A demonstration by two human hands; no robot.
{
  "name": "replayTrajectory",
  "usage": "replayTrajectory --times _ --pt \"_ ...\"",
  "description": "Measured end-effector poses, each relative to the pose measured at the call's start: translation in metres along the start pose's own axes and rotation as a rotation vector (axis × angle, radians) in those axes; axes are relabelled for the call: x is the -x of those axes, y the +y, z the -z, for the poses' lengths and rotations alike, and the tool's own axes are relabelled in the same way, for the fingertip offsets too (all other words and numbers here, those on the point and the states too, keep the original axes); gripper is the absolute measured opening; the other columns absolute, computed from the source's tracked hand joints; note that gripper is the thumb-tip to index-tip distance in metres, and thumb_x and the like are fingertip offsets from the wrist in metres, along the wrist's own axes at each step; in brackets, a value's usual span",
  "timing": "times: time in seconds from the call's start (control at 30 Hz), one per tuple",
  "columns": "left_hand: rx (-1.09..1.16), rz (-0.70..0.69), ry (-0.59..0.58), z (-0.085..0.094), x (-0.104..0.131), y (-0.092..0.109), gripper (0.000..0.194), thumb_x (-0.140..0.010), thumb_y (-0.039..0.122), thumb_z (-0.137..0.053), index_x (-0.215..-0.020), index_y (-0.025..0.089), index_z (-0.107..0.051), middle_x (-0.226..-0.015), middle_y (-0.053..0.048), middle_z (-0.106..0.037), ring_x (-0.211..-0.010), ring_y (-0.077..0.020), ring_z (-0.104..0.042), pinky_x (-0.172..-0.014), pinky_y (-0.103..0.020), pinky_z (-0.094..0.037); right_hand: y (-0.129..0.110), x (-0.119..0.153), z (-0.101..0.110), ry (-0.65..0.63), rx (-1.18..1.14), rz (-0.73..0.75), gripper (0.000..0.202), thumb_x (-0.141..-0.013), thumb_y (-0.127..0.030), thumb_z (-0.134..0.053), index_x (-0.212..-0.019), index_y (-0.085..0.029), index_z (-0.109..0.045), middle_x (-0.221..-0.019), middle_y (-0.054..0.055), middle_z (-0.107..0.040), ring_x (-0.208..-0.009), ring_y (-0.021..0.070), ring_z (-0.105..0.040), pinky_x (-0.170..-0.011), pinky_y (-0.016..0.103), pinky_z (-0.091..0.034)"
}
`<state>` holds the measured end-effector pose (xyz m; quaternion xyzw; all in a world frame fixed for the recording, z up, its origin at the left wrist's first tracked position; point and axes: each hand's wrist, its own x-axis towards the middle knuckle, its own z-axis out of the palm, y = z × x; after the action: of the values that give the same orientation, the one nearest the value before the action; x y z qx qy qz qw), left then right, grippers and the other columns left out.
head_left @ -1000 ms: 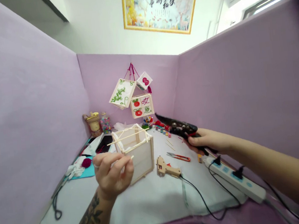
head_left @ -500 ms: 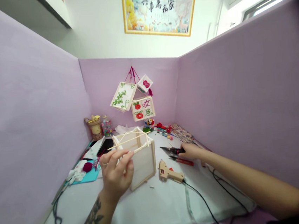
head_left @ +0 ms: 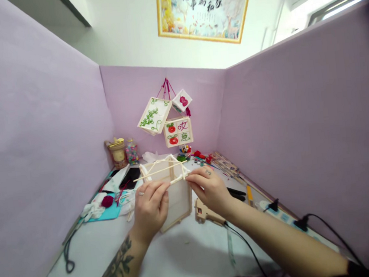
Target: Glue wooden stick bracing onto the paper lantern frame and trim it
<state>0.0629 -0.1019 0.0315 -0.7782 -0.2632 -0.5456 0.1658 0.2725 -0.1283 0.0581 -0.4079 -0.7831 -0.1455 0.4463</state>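
Left hand point(head_left: 150, 207) nearly closed, index finger and thumb pinched on a thin wooden stick point(head_left: 177, 180), remaining fingers curled loosely. Right hand point(head_left: 211, 191) comes in from the other side, index finger and thumb drawn close at the stick's far end, by the near right corner of the box frame point(head_left: 178, 204); cannot tell whether it grips the stick or only touches the corner. Stick pale, straight, slender, lying along the near top edge of the frame. Frame boxy, upright, edged in light wood, sides of smooth off-white sheet, top rim lined with white, fluffy-looking stuff; longer sticks point(head_left: 157, 172) cross its open top. Frame stands on the pale-covered counter point(head_left: 173, 266), just beyond and between both hands. Tan glue gun point(head_left: 208, 213) lies below the right hand, black cord trailing nearer. Well left, a round magenta yarn ball point(head_left: 107, 201) by crumpled white cloth point(head_left: 92, 210)
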Motion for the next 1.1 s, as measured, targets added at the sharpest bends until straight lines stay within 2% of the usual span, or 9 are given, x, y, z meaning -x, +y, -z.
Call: replayTrajectory --times 0.17,0.3,0.4,0.6,0.93,1.03,1.1 --pt "0.043 -0.003 -0.016 -0.001 0.000 -0.001 0.028 -0.086 0.008 -0.053 -0.109 0.019 -0.063 -0.100 -0.007 -0.068 -0.096 -0.0203 -0.059 -0.090 -0.037 -0.046 0.000 -0.006 -0.014 0.014 -0.036 0.001 0.017 -0.092 -0.018 -0.052 -0.096 -0.020 -0.069 -0.093 0.008 -0.067 -0.089 0.0211 -0.058 -0.082 0.035 -0.049" --pt "0.053 -0.008 -0.017 -0.002 0.001 -0.003 0.030 -0.086 0.006 -0.052 -0.111 0.020 -0.061 -0.101 -0.007 -0.067 -0.097 -0.0202 -0.058 -0.090 -0.037 -0.046 -0.002 -0.006 -0.018 0.034 -0.057 -0.001 0.017 -0.091 -0.017 -0.052 -0.095 -0.021 -0.068 -0.093 0.007 -0.067 -0.089 0.0211 -0.058 -0.082 0.035 -0.049" --pt "0.050 -0.009 -0.017 -0.003 0.002 -0.004 0.030 -0.087 0.006 -0.052 -0.113 0.020 -0.061 -0.101 -0.007 -0.066 -0.097 -0.0202 -0.058 -0.090 -0.038 -0.047 -0.001 -0.005 -0.019 0.062 -0.082 0.000 0.019 -0.091 -0.015 -0.052 -0.101 -0.021 -0.067 -0.095 0.007 -0.068 -0.090 0.0208 -0.058 -0.082 0.035 -0.049" --pt "0.053 -0.014 -0.016 -0.003 0.005 -0.006 0.031 -0.086 0.004 -0.052 -0.113 0.019 -0.059 -0.102 -0.007 -0.065 -0.098 -0.0204 -0.057 -0.091 -0.039 -0.046 0.000 -0.004 -0.025 0.046 0.005 0.104 0.027 -0.092 -0.014 -0.050 -0.112 -0.021 -0.067 -0.099 0.008 -0.068 -0.088 0.0216 -0.056 -0.080 0.037 -0.050" --pt "0.082 -0.022 -0.016 -0.005 0.003 -0.007 0.034 -0.085 0.002 -0.053 -0.114 0.020 -0.058 -0.102 -0.007 -0.064 -0.098 -0.0207 -0.056 -0.089 -0.040 -0.046 -0.007 0.002 -0.030 0.050 0.069 0.080 0.029 -0.090 -0.013 -0.052 -0.113 -0.020 -0.067 -0.102 0.009 -0.067 -0.090 0.0230 -0.053 -0.082 0.039 -0.049" --pt "0.074 -0.021 -0.014 -0.005 0.002 -0.006 0.034 -0.085 0.002 -0.054 -0.114 0.020 -0.058 -0.102 -0.007 -0.064 -0.098 -0.0208 -0.057 -0.090 -0.040 -0.046 -0.010 0.000 -0.026 0.040 0.029 0.070 0.032 -0.089 -0.011 -0.050 -0.115 -0.021 -0.065 -0.103 0.009 -0.066 -0.093 0.0232 -0.054 -0.084 0.039 -0.048" --pt "0.061 -0.024 -0.009 -0.004 0.002 -0.006 0.034 -0.085 0.003 -0.054 -0.114 0.020 -0.058 -0.102 -0.007 -0.064 -0.098 -0.0210 -0.057 -0.090 -0.040 -0.046 -0.008 -0.003 -0.015 0.058 -0.039 0.036 0.039 -0.088 -0.009 -0.046 -0.122 -0.020 -0.060 -0.109 0.010 -0.064 -0.100 0.0229 -0.055 -0.087 0.039 -0.047"
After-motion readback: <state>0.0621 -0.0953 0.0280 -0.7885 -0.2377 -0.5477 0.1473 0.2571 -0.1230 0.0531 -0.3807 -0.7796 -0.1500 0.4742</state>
